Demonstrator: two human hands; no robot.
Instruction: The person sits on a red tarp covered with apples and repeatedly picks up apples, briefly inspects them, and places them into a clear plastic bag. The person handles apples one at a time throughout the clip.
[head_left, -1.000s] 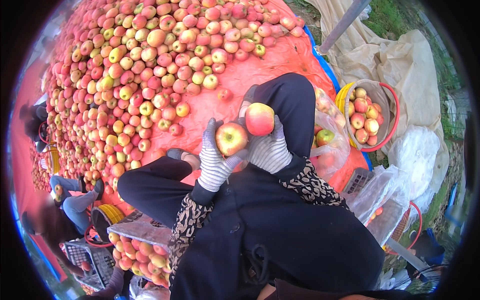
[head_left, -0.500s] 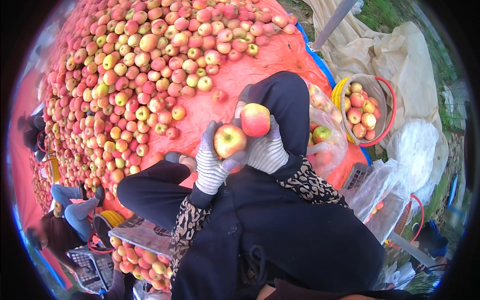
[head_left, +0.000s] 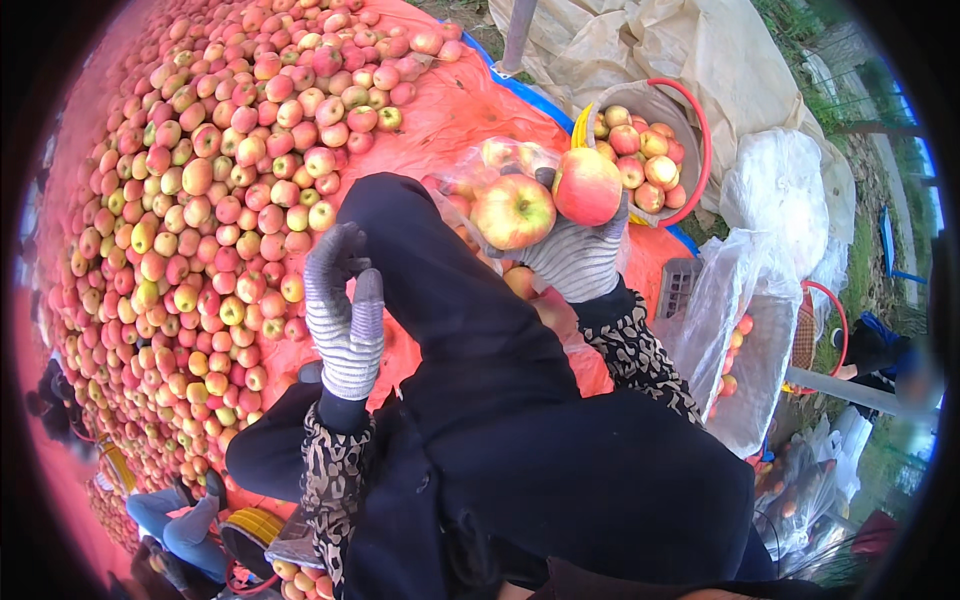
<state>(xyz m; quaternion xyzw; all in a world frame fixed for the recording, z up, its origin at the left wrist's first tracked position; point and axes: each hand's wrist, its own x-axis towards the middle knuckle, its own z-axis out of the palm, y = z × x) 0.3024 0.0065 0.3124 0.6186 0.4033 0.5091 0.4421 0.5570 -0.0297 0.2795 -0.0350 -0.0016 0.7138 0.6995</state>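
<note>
My right hand, in a striped grey-and-white glove with dark fingertips, grips two red-and-yellow apples. One apple shows its stem end; a redder apple sits to its right, a dark fingertip showing between them. Behind and below this hand lies a clear plastic bag of apples, partly hidden by the hand and my knee. My left hand, in a matching glove, is raised over the red sheet near my legs. Its fingers are curved and apart, with nothing in them.
A big heap of apples covers the red sheet at left. Far right of my hands stands a yellow bucket of apples with a red handle. Nearer are a grey crate and a plastic-lined container. A person's legs show lower left.
My hands have parted. The right one has moved right toward the bag and bucket, now with both apples. The left has let go of its apple and moved left. The view has swung right.
</note>
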